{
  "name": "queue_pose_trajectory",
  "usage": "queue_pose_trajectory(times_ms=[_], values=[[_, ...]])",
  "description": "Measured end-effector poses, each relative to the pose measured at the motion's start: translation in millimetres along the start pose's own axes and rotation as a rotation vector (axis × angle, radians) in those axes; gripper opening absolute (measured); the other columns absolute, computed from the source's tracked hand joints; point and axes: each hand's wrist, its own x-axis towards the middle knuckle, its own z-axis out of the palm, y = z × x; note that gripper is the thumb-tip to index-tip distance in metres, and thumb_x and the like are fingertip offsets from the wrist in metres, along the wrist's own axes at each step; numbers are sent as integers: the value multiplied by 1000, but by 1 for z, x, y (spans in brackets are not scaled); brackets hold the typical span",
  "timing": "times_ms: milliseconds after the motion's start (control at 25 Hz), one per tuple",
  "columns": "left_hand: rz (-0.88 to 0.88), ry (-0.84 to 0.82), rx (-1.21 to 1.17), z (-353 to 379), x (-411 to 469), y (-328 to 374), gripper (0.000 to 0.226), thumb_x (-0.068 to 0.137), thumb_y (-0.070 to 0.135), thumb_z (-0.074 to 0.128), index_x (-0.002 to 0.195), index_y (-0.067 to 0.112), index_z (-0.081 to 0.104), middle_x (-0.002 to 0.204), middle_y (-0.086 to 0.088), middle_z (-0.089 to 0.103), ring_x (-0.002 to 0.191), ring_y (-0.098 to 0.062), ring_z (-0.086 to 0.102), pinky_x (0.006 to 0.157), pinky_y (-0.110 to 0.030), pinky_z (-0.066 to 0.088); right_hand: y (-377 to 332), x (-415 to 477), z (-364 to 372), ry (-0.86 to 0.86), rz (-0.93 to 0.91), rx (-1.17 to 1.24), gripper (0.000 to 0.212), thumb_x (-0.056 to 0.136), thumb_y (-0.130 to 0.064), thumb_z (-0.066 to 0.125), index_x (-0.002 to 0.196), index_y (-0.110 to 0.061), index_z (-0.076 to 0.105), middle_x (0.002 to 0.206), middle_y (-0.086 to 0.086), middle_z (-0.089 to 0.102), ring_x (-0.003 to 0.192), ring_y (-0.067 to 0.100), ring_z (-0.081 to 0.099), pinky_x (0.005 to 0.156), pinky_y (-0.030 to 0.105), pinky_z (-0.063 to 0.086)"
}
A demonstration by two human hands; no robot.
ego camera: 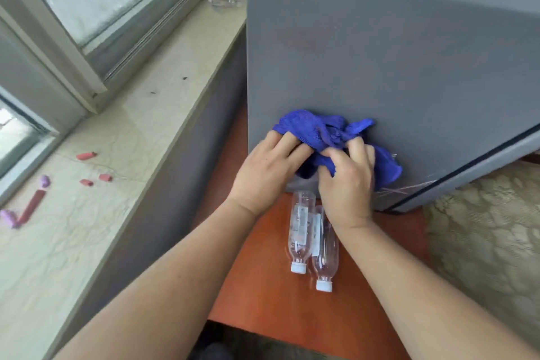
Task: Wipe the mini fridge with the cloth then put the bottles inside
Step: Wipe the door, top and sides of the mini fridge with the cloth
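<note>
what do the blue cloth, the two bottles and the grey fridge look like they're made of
Cloth: likely microfibre, matte; fine ribbed pile, soft bunching.
Bottles: clear glossy plastic, see-through with white caps.
Mini fridge: grey, smooth, dull sheen; painted metal or plastic, cannot tell.

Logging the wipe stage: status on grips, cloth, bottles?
Left grip and right grip both hold the cloth against the fridge. Bottles lying on the table, not yet inside. Fridge door looks shut.
</note>
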Motion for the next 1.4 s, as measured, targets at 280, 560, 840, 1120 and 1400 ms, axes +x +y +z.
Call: queue_pose_trajectory(times_ms=[280,560,840,1120,1400], values=[[-118,30,34,-23,-35,-79,14,97,7,60,108,13,66,106,-6,59,89,-30,48,78,-39,47,-80,4,50,-102,-18,53,18,74,3,69,88,-8,71,94,15,58,82,35,49,74,46,48],[-214,140,-127,11,-33,-31,21,94,13,66,116,16,65,109,-3,50,97,-29,41,82,-31,40,-38,0,17,-221,-103,-38,15,81,3,64,92,-6,70,99,14,61,87,35,52,73,49,49],[-137,101,-214,91,4,90,29,91,5,70,119,13,68,105,-10,58,90,-31,46,83,-41,46,101,-25,-37,-172,-114,-160,20,77,3,67,93,-9,69,102,10,55,92,33,46,81,47,48],[-93,33,-223,133,33,176,37,90,-2,52,119,12,71,100,-10,63,80,-28,42,73,-39,43,201,-48,-67,-111,-36,-180,26,76,7,60,96,-8,68,109,10,53,96,33,44,89,44,44],[-3,-157,-91,113,10,127,50,90,-1,34,122,14,70,107,-8,66,87,-32,55,75,-42,48,157,-67,-14,-63,118,-70,26,71,9,67,92,-6,72,107,13,50,96,31,41,92,36,38]])
